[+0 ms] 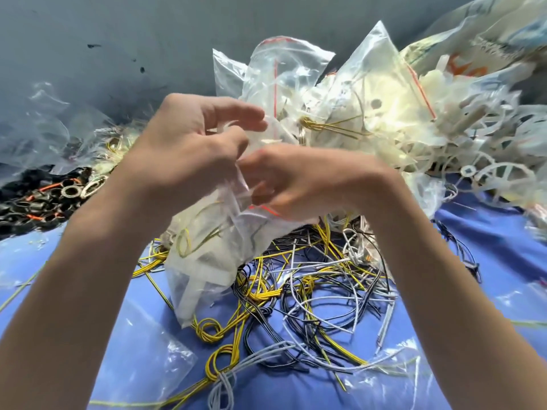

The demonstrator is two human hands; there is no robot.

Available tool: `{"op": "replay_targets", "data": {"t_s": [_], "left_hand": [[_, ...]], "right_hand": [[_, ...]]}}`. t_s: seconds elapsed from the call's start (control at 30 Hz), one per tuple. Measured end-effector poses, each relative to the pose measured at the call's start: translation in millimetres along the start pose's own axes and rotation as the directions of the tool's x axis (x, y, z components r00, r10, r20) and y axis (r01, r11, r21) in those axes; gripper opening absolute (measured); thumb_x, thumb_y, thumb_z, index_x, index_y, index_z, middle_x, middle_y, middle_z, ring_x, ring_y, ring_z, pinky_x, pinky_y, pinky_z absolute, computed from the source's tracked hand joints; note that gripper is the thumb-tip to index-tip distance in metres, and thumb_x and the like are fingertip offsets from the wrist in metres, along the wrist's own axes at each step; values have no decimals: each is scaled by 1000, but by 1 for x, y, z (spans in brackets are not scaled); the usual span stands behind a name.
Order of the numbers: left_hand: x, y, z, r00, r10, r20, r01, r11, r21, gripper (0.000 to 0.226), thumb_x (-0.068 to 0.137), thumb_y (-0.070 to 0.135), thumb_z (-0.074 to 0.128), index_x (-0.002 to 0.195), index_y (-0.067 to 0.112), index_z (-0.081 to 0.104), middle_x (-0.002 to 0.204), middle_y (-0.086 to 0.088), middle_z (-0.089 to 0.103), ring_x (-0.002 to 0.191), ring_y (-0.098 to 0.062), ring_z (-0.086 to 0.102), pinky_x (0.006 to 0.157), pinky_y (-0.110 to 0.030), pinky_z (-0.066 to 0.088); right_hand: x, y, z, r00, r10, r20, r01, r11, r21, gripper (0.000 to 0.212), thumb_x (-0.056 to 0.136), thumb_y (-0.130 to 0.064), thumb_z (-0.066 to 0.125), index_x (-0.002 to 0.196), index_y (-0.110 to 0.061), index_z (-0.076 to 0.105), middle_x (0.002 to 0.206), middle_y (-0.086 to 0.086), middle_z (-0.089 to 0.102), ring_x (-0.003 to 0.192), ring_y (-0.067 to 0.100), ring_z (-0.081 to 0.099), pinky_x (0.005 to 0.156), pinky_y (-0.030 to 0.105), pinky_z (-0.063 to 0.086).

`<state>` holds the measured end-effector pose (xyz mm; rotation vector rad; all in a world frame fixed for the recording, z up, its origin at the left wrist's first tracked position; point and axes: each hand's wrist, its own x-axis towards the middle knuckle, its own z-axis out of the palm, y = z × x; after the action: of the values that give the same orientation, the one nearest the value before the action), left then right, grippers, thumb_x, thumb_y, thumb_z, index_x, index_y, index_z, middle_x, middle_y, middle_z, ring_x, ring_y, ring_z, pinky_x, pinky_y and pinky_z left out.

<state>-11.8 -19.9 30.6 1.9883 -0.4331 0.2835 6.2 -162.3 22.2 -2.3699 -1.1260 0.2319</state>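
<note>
1. Head view, far left first: the heap of black ring parts (44, 199) lies well apart from the action, so no need to touch it.
2. Left hand (189, 149): thumb and forefinger pinch the top edge of the clear zip bag (204, 261), with the other fingers fanned out loose. I'd tuck those in a bit so the film doesn't slip.
3. The bag hangs between both hands above the worktop (488, 261), its bottom corner down by the tangle of loose wires (296, 297). Inside you can make out a yellow wire loop (189, 244) and some white pieces. Looks to me like the mouth is being worked, but I can't tell if that's opening or sealing.
4. Right hand (299, 184): fingers curled in, pinching the mouth next to the red zip strip (263, 209). Tip: get both pinches right on the strip and level, then run along it rather than tugging the film.
5. Over to the right, the stack of filled bags (296, 84) and the white plastic wheels (497, 176) sit close by. Hold the bag mouth-up so nothing spills into them.
</note>
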Motion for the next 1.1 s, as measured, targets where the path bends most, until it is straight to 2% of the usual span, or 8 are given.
{"op": "replay_targets", "data": {"t_s": [0.1,0.27,0.47,0.63,0.73,0.8,0.93,1.1], "left_hand": [[6,-6,-5,996,-30,-81,29,999,-15,34,81,1,49,104,16,69,92,14,71,72,-17,54,51,-9,42],[15,-16,-10,985,-85,-150,75,995,-69,37,79,-5,44,87,21,69,90,12,70,48,1,49,44,-10,40],[24,-30,-14,962,-109,-250,86,991,-101,43,58,14,42,91,21,69,88,15,70,60,8,54,45,-7,38],[27,-37,-17,956,-135,-259,108,987,-118,40,57,15,43,87,24,68,82,18,71,52,9,51,45,-7,36],[28,-38,-15,963,-121,-242,97,989,-109,39,57,14,43,85,25,67,74,24,69,50,9,50,44,-6,36],[28,-38,-13,970,-112,-218,90,990,-107,41,57,14,42,89,25,66,76,24,69,50,10,49,45,-5,36],[26,-39,-11,984,-88,-154,74,993,-96,40,58,15,44,90,27,66,80,27,70,59,12,52,50,-3,38],[27,-45,-13,993,-59,-100,51,996,-74,31,83,1,51,92,28,65,87,23,70,66,7,55,49,-6,40]], "right_hand": [[-24,8,-22,994,92,-51,-74,955,286,34,87,-27,64,120,-25,55,108,-1,70,88,2,66,71,16,50],[-51,22,-42,968,202,-152,-134,921,366,44,76,-39,65,111,-13,63,101,8,73,83,18,71,65,24,56],[-72,35,-56,906,306,-293,-187,909,372,42,74,-40,67,108,-16,64,100,4,73,81,18,73,58,19,54],[-98,101,-69,659,709,-251,-685,703,190,58,52,-44,79,104,-27,62,103,-1,71,86,13,69,67,21,52],[-103,135,-56,481,845,-234,-815,529,236,86,60,-25,86,135,-20,44,133,11,51,100,21,59,65,27,52],[-103,145,-44,444,877,-183,-828,480,289,101,62,-15,87,144,-22,29,133,15,49,94,22,60,63,28,53],[-102,151,-41,424,862,-277,-880,465,101,68,63,-26,87,117,-3,52,86,7,63,69,15,58,59,27,46],[-102,145,-49,444,836,-322,-863,496,98,34,74,-24,80,87,-3,57,79,7,64,67,18,60,67,30,53]]}}
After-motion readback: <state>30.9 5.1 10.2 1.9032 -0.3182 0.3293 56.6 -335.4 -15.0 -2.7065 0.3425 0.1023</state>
